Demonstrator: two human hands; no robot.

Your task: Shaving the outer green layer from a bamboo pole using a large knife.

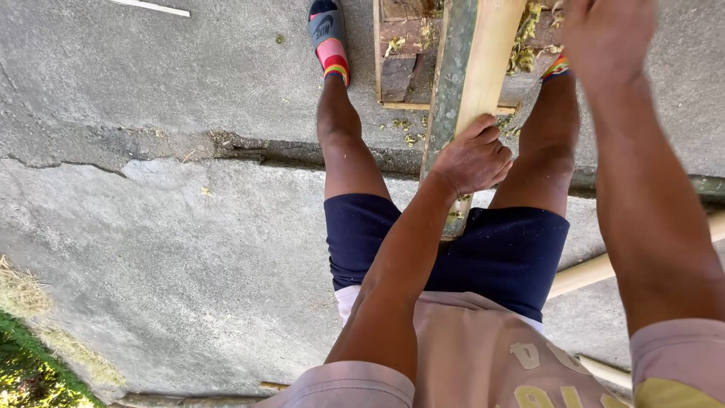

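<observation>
Between the knees, the left hand is clamping the long, partly peeled green-and-pale wooden pole running away forward, while the right hand is hovering beside it, finger state unclear.

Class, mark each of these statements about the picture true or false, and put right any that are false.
1. The left hand grips the bamboo pole. True.
2. The right hand also grips the pole. False: it is raised beside it, apart from it.
3. The ground is cracked concrete. True.
4. The person stands barefoot. False: a grey slide sandal and striped sock show.
5. Green shavings lie by the wooden block. True.
</observation>
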